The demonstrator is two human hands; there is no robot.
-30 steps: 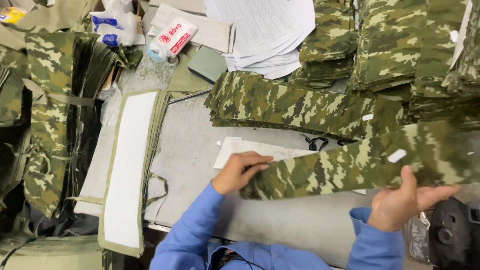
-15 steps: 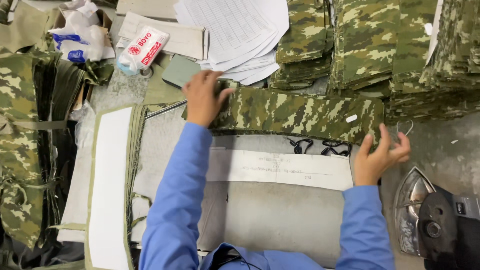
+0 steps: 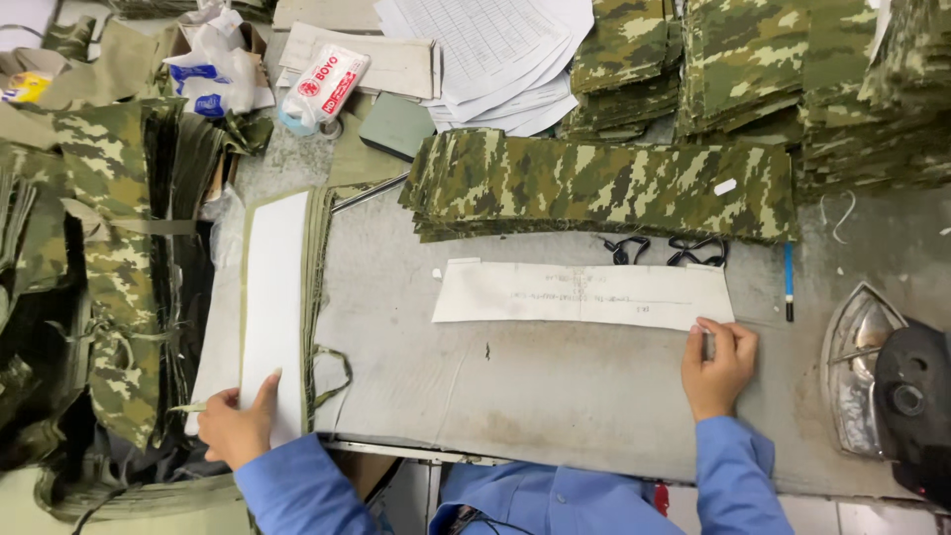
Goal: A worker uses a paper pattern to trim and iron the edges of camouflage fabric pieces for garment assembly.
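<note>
My left hand (image 3: 236, 428) grips the near end of a long white panel (image 3: 274, 297), thumb on top. The panel lies on a stack of olive fabric at the table's left edge. My right hand (image 3: 719, 365) rests at the lower right corner of a long paper pattern (image 3: 584, 295), fingertips pinching its edge. The pattern lies flat on the grey table (image 3: 555, 386). Behind it sits a neat stack of long camouflage pieces (image 3: 594, 188), which neither hand touches.
Black scissors (image 3: 674, 250) and a blue pen (image 3: 789, 282) lie behind the pattern. An iron (image 3: 882, 381) stands at the right edge. Paper sheets (image 3: 495, 50), a white and red packet (image 3: 322, 84) and more camouflage stacks (image 3: 783, 69) fill the back. Camouflage garments (image 3: 109, 267) hang at left.
Both hands carried a long camouflage piece back onto the stack and let go. My left hand then moved to the white panel, my right to the pattern's corner.
</note>
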